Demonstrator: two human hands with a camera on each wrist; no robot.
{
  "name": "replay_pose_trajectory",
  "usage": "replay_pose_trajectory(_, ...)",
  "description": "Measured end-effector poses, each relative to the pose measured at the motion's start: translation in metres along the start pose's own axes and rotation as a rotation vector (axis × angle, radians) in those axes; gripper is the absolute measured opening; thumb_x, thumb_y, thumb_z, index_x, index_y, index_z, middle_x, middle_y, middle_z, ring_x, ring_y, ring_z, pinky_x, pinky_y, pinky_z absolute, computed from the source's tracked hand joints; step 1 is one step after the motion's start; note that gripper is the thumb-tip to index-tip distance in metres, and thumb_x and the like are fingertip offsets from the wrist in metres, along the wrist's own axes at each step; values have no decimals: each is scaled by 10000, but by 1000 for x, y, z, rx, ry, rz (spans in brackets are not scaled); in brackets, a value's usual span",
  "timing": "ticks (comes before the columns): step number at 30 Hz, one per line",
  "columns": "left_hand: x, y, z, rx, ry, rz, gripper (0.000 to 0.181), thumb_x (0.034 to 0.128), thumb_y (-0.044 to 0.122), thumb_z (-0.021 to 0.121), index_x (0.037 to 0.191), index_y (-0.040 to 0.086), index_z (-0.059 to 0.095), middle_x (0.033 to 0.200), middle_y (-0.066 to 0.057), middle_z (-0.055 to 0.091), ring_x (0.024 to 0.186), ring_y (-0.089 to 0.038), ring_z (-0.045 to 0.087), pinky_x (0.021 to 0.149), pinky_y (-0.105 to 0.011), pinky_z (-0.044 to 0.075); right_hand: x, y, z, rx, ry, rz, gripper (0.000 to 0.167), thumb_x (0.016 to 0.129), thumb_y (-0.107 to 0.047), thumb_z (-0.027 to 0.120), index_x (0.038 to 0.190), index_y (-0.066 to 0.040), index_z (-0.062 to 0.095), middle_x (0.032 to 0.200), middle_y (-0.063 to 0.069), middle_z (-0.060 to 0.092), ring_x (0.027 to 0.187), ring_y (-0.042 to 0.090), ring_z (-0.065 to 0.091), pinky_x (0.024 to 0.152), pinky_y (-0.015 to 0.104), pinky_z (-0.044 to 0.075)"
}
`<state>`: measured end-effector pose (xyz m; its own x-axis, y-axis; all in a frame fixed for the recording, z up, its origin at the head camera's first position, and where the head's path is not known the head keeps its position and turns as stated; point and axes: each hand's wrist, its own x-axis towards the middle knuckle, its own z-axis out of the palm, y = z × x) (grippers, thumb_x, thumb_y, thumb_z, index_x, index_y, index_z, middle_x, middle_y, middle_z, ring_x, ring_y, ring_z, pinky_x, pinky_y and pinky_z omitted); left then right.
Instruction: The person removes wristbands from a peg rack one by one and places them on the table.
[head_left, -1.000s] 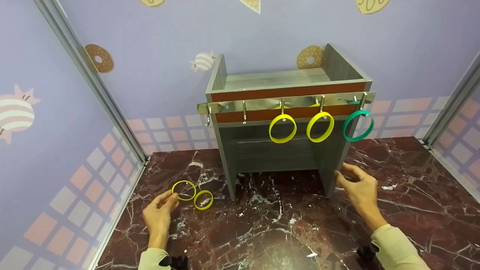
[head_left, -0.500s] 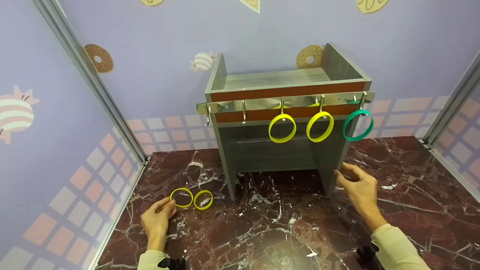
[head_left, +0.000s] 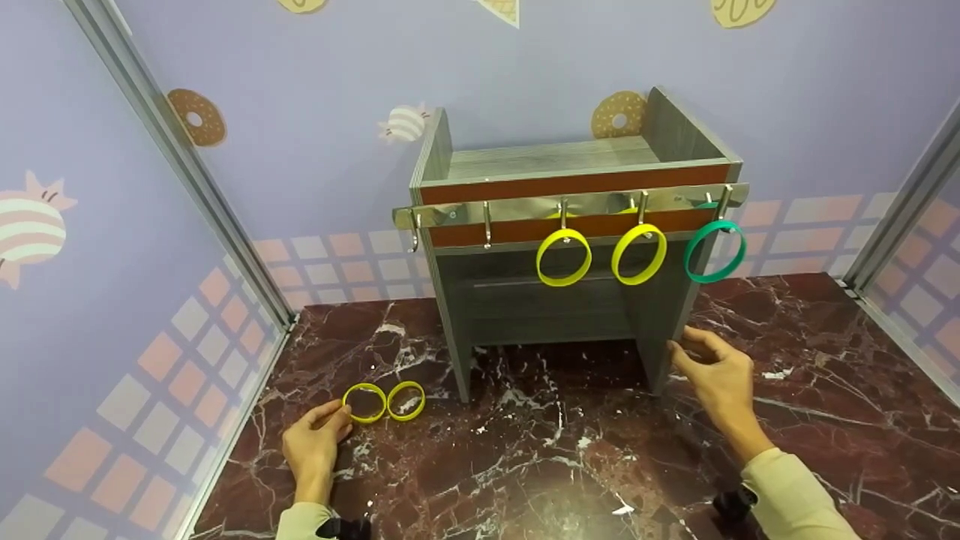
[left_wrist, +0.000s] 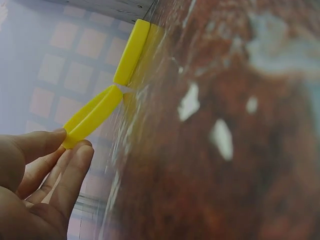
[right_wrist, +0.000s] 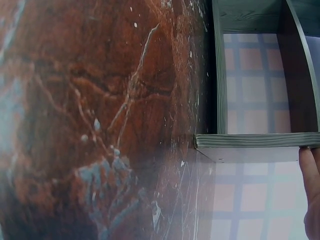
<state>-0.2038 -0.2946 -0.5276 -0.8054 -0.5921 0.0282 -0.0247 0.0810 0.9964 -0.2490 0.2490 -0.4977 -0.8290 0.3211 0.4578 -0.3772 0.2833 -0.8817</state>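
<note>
A: ok biggest stuff first, what's the setup and how would you play it?

B: dark red marbled desk, grey shelf standing upright on it, shiny hook rail across the shelf's front. Right hand is at the shelf's right side panel, fingers loosely spread with the tips touching it, not wrapped round anything. I'd go for light pressure there, a hard push could probably shift the whole thing

A: and the left hand?

B: fingers nearly together in a small pinch on the near edge of a yellow ring. It's at the desk's left side, left of the shelf, tipped so the pinched edge sits higher and the far edge is down by a second ring. That one lies flat, just beside it, can't tell if they touch

A: so what's the trick?

B: imo that narrow pinch is right, it leaves the middle of the loop free. Mind the neighbour though: sliding sideways would likely knock it, so straight up or down is safer. Looks like a thin band, so squeeze gently or it may go oval
</note>
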Motion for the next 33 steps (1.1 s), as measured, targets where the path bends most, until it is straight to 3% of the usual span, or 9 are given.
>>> replay_pose_trajectory(13,-2,0,-2,89,-11,9,272,928,-13,808,1157,-143,738,977,-192,785,696,-74,754,692,-222,609,0,1,0,13,3,2,263,877,95,819,1136,80,778,1063,243,767,804,-14,735,678,171,590)
replay_pose_trajectory(22,-2,-1,-1,182,26,28,254,914,47,841,1116,-93,778,945,-150,794,700,-95,754,635,-159,575,0,0,0,12,2,6,253,880,79,824,1129,69,785,1060,237,770,812,8,742,678,171,589)
replay_pose_trajectory(29,-3,3,-1,262,61,58,249,924,105,844,1118,-44,798,974,-139,800,679,-21,711,621,-123,536,0,3,0,11,4,-2,249,881,99,805,1128,85,778,1077,261,760,828,2,734,690,175,592)
replay_pose_trajectory(33,-4,11,1,329,91,100,258,929,164,849,1127,3,813,1005,-118,804,702,49,652,677,-82,464,0,3,0,17,2,-8,252,877,98,810,1127,81,780,1078,251,763,835,32,746,691,182,595)
